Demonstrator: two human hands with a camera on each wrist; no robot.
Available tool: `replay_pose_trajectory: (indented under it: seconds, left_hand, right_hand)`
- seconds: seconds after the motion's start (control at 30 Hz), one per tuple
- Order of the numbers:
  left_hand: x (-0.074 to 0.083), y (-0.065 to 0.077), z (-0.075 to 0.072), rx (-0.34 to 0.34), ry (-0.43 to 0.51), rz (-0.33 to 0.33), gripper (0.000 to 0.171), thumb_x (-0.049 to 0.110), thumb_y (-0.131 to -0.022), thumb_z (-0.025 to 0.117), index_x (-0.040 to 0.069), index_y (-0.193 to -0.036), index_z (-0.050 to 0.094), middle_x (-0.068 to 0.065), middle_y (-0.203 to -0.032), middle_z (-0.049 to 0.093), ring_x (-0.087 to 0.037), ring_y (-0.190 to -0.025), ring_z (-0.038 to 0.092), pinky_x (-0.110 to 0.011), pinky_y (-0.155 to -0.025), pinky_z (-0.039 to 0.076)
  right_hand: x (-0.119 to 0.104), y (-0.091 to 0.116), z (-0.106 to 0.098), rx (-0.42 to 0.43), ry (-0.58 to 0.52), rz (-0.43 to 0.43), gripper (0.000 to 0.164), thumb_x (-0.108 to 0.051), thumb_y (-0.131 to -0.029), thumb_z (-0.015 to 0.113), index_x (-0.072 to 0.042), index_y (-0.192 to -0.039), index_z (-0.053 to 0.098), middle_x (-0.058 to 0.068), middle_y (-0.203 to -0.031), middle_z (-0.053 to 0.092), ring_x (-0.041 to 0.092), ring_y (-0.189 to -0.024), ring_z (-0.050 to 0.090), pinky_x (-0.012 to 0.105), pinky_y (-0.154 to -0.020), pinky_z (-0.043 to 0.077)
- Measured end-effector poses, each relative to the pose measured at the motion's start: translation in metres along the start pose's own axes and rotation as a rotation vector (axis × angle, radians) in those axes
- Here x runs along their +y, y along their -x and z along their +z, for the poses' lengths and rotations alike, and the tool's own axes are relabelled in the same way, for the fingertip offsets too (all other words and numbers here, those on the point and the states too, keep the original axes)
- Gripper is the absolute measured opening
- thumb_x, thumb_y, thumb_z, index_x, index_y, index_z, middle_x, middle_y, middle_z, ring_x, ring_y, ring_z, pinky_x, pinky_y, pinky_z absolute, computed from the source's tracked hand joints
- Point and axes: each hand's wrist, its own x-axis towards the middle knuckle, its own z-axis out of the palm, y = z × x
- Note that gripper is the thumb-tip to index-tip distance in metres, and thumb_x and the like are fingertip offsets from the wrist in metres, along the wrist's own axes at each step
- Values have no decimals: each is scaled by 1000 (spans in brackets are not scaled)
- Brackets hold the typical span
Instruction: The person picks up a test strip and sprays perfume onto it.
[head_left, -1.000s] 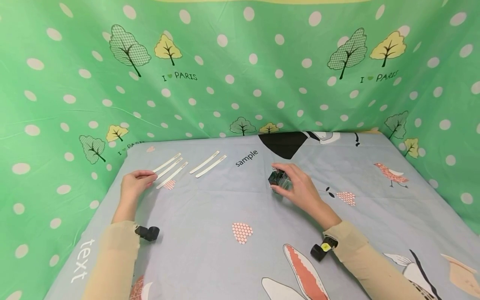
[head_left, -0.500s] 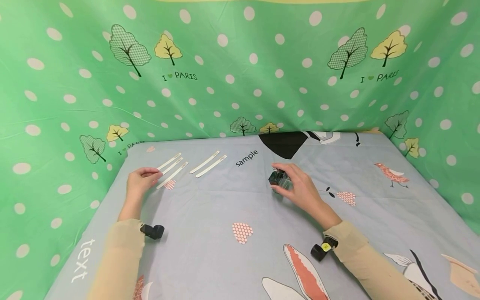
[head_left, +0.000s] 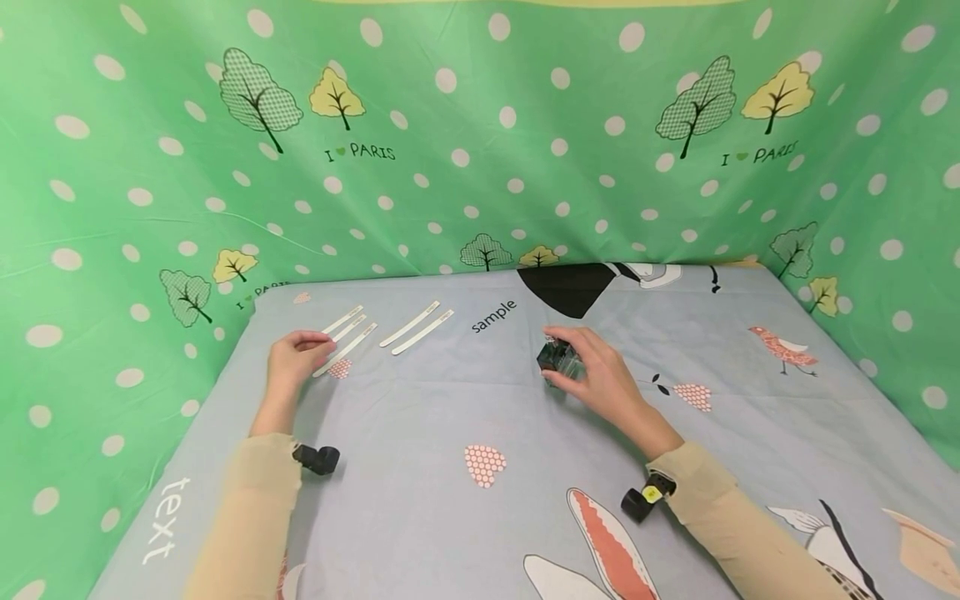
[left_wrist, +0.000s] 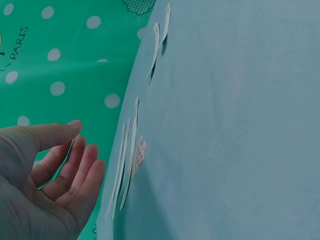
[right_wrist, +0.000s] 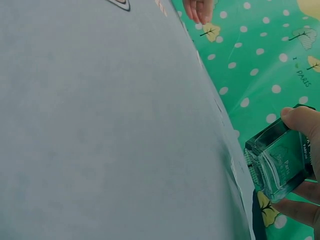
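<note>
A glass perfume bottle [head_left: 557, 357] is gripped by my right hand [head_left: 603, 379], thumb on one side and fingers on the other. In the right wrist view the clear, dark-edged bottle [right_wrist: 280, 162] tilts above the cloth, with small lettering on its face. My left hand [head_left: 294, 360] hovers at three white paper test strips [head_left: 351, 345], covering their near ends in the head view. In the left wrist view its loosely bent fingers [left_wrist: 75, 185] hold nothing, apart from the strips. Two more white strips [head_left: 422, 333] lie side by side to their right.
Grey-blue printed cloth [head_left: 420, 417] covers the table, with a "sample" print [head_left: 493, 317] between the strips and the bottle. A green dotted curtain [head_left: 480, 125] closes off the back and both sides. Each wrist wears a small black camera [head_left: 318, 458].
My left hand has moved steadily to the right along the near ends of the three strips. The strips have stayed put. My right hand and the perfume bottle have not moved.
</note>
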Motion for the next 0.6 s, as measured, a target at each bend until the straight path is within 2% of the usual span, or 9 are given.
replay_pose_trajectory:
  seconds: [0.23,0.6]
  left_hand:
    - [0,-3,10,-11,34,9,30,15,-89,74,1,-113,63,20,-74,59,4,-71,61,-13,-70,57]
    - [4,-3,24,-29,54,39,34,12,-88,74,-3,-116,63,18,-74,60,3,-68,61,-14,-69,57]
  right_hand:
    - [0,0,0,0,1,-5,67,-22,-75,88,-16,-135,57,7,-120,66,25,-109,65,42,-83,59]
    - [-1,0,-1,-2,-3,-4,67,-22,-75,88,-15,-135,57,8,-121,66,25,-110,65,42,-84,59]
